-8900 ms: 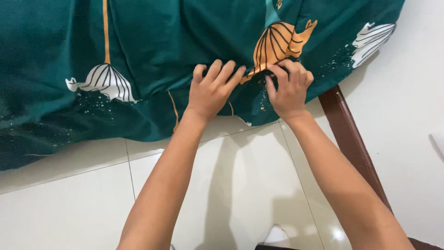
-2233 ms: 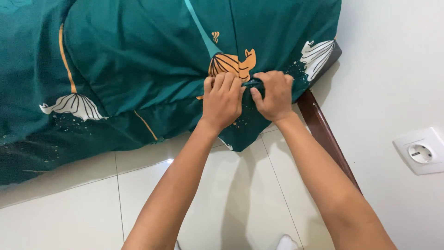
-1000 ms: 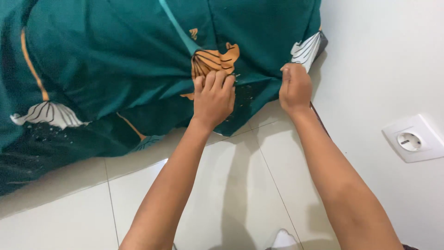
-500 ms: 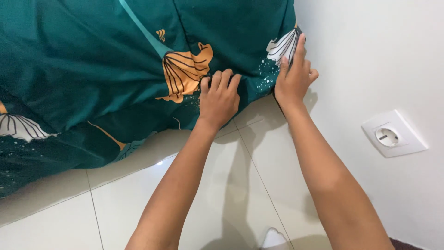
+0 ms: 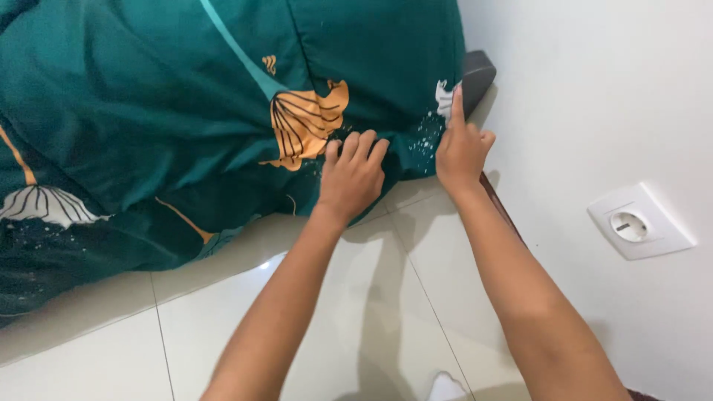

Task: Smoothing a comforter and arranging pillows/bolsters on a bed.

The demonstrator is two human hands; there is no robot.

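The green patterned sheet (image 5: 186, 104) hangs over the bed's edge above the tiled floor (image 5: 356, 319). Your left hand (image 5: 351, 174) bunches its hem in curled fingers; your right hand (image 5: 460, 148) presses the corner, forefinger straight, near the wall socket (image 5: 640, 221).

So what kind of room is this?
Probably a bedroom in a home. A dark green patterned bed cover hangs over a bed's edge, both hands press on it, and there's a white tiled floor and a wall socket.
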